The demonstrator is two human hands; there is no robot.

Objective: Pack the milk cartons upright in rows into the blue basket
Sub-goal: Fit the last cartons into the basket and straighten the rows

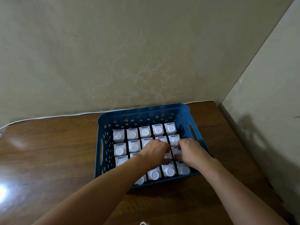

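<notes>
We judge the milk cartons point(134, 146) stiff, boxy and light, best pinched by their sides below the cap. They stand upright in rows in the blue basket point(185, 111). Our left hand point(155, 150) and right hand point(190, 150) curl over the third-row cartons; whether they clamp one, we cannot tell.

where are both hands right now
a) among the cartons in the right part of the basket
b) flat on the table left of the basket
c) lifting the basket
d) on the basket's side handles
a: the left hand and right hand reach down onto the milk cartons standing inside the blue basket.
</notes>
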